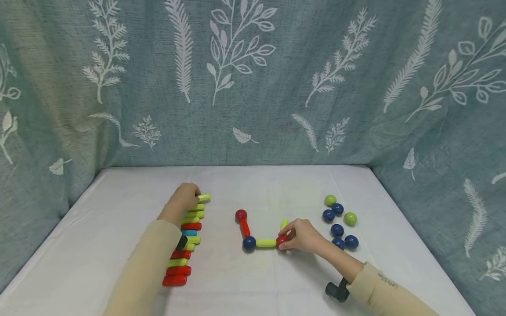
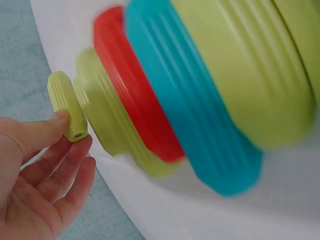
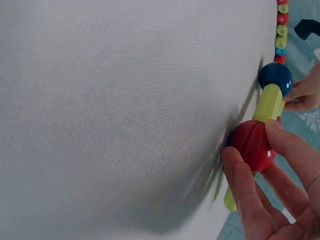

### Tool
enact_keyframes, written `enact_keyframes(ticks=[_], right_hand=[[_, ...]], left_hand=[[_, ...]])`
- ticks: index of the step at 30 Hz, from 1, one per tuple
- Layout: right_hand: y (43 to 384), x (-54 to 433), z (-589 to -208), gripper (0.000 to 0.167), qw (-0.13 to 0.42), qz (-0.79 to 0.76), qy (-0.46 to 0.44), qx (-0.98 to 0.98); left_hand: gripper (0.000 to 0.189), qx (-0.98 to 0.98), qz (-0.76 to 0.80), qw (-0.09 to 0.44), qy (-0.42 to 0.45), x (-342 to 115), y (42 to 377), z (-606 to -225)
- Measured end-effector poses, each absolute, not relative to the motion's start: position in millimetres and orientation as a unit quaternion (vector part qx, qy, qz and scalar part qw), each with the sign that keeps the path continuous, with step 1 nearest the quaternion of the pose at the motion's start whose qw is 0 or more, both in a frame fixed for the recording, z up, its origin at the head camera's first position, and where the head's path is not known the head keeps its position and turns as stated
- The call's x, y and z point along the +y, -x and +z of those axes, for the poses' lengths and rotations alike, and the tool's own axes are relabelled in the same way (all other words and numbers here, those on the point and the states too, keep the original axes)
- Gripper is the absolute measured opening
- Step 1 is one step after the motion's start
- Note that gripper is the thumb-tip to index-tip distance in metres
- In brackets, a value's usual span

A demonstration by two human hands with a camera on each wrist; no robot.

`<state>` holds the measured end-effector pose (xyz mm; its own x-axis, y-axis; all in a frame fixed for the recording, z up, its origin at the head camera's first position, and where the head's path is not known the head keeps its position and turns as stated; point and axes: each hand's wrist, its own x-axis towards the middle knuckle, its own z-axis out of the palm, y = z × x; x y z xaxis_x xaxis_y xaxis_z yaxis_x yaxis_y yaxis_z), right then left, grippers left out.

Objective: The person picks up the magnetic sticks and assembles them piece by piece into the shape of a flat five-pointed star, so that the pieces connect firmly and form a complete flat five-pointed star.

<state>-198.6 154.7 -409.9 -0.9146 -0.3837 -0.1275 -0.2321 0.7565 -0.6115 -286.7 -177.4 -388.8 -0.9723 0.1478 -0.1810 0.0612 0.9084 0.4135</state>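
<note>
My left hand point(image 1: 182, 201) pinches a yellow-green magnetic rod point(image 2: 67, 106) between thumb and fingertips, at the far end of a column of rods. The right hand point(image 1: 305, 237) grips a red ball point(image 3: 252, 145) with thumb and fingers. That ball joins a yellow-green rod point(image 1: 266, 242), whose other end meets a dark blue ball point(image 1: 249, 243). From the blue ball a red rod point(image 1: 245, 228) runs away to another red ball point(image 1: 240, 214). Beyond the gripped ball a second yellow-green rod point(image 1: 284, 224) points away, partly covered by the fingers.
Red, yellow-green and blue rods, among them a blue rod point(image 2: 192, 95), lie side by side in a column at the left. Several loose balls, such as a green ball point(image 1: 350, 219) and a blue ball point(image 1: 351, 242), sit at the right. A patterned curtain point(image 1: 253, 87) hangs behind.
</note>
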Motion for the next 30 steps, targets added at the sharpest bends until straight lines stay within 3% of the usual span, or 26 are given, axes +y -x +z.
enact_keyframes(ticks=[16,30], right_hand=[[196.7,155.2,-407.5,0.026,0.126,-0.312,0.175,0.925],[198.6,154.6,-406.8,0.025,0.132,-0.313,0.176,0.924]], left_hand=[[0.022,0.948,0.280,0.102,-0.113,-111.2,291.8,-394.1],[0.022,0.931,0.328,0.130,-0.094,-72.3,281.8,-399.0]])
